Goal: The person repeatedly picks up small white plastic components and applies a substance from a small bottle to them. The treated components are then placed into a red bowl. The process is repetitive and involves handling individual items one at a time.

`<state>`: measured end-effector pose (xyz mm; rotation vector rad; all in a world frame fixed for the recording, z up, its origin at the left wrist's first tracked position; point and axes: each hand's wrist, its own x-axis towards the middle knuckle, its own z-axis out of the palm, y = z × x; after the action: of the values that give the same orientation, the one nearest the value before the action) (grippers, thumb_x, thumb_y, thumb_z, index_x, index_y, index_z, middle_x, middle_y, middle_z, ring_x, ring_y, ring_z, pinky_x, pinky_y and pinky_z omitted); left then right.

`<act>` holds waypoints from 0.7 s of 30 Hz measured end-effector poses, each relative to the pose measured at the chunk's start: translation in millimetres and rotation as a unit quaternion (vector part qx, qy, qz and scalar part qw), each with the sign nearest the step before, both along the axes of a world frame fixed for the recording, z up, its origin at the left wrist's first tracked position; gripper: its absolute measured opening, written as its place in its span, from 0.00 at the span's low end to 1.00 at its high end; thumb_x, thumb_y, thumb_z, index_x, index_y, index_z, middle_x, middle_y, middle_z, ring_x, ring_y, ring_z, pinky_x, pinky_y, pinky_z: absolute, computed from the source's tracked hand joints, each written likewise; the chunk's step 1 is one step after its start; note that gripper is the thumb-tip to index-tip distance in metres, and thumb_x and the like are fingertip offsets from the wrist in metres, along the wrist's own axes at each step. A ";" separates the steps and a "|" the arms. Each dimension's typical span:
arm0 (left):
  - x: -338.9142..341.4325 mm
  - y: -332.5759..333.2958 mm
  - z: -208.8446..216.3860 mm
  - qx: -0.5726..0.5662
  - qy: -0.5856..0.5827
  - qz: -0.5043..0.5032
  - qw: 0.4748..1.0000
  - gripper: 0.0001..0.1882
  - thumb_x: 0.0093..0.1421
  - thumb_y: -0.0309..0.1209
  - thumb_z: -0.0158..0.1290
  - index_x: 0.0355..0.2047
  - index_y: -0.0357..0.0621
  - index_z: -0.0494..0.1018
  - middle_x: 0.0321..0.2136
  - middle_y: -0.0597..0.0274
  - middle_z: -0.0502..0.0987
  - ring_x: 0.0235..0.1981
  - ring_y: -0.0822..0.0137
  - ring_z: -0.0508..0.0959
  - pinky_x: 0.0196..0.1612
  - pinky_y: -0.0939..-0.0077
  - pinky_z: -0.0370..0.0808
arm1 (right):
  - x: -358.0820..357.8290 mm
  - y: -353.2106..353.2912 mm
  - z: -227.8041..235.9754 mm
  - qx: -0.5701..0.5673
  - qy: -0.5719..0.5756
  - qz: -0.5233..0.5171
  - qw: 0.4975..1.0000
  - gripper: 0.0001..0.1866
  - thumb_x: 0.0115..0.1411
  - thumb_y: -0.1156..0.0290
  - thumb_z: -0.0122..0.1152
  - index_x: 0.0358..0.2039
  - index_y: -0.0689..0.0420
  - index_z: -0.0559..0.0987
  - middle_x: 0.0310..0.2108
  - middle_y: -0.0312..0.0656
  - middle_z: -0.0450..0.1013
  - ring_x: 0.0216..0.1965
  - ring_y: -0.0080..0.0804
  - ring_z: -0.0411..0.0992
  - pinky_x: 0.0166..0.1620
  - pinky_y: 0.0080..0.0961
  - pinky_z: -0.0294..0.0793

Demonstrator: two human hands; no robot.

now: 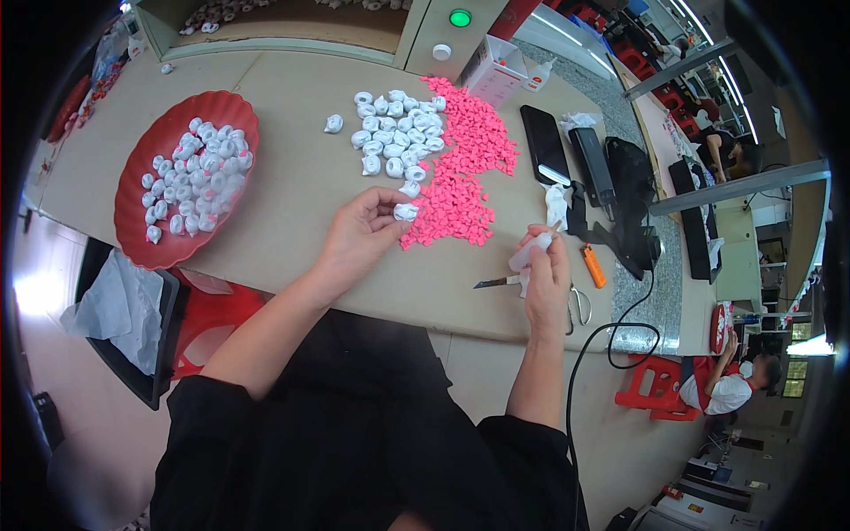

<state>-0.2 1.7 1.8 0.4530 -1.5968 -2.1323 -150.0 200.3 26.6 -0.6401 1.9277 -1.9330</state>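
Observation:
My left hand (367, 230) pinches a small white knobbly piece (405, 212) between thumb and fingers, at the lower left edge of a heap of tiny pink pieces (456, 203). Closed round a small whitish squeeze bottle (524, 257) is my right hand (546, 270), above the near right part of the table. Just beyond the left hand lies a cluster of similar white pieces (398, 133), touching the pink heap. A red scalloped bowl (133, 190) on the left holds many more white pieces, some with pink spots.
Under my right hand lie a dark blade (491, 283) and scissor handles (580, 307). An orange lighter-like object (593, 265), a black phone (542, 142), a black case (591, 164) and a cable (620, 325) are rightward. A white box (494, 75) and another small bottle (538, 75) stand far back.

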 end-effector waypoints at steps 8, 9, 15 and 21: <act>1.6 0.3 1.6 0.000 -0.003 0.001 1.000 0.14 0.53 0.15 0.49 0.41 0.33 0.65 0.36 0.60 0.70 0.37 0.76 0.72 0.42 0.84 0.70 | 4.4 -19.3 -4.2 0.223 0.330 0.063 0.915 0.06 0.48 0.79 0.59 0.29 0.61 0.77 0.23 0.38 0.67 0.24 0.26 0.67 0.29 0.19 0.64; 1.5 0.2 1.5 0.000 -0.005 0.000 1.000 0.14 0.53 0.15 0.49 0.41 0.34 0.65 0.36 0.60 0.70 0.37 0.76 0.72 0.42 0.84 0.70 | 2.3 -19.3 -0.3 0.245 0.334 0.083 0.906 0.06 0.48 0.79 0.60 0.29 0.60 0.77 0.24 0.39 0.68 0.25 0.26 0.67 0.29 0.19 0.64; 0.8 -1.1 -2.3 -0.007 -0.010 -0.003 1.000 0.14 0.53 0.15 0.49 0.41 0.34 0.65 0.36 0.59 0.70 0.37 0.76 0.72 0.41 0.84 0.70 | -6.0 -25.8 -2.7 0.255 0.328 0.128 0.900 0.06 0.46 0.73 0.61 0.28 0.57 0.77 0.26 0.39 0.70 0.27 0.38 0.70 0.31 0.27 0.66; 1.4 -1.9 -3.1 0.001 -0.005 -0.009 1.000 0.15 0.53 0.14 0.49 0.42 0.34 0.65 0.36 0.60 0.70 0.37 0.77 0.72 0.41 0.85 0.71 | -7.1 -33.9 6.1 0.305 0.317 0.147 0.886 0.07 0.47 0.76 0.62 0.28 0.62 0.75 0.27 0.41 0.70 0.30 0.34 0.71 0.35 0.23 0.67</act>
<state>1.2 -0.2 -1.3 0.4529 -1.6115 -2.1480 -157.1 166.4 32.7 -1.3681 2.4439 -0.8820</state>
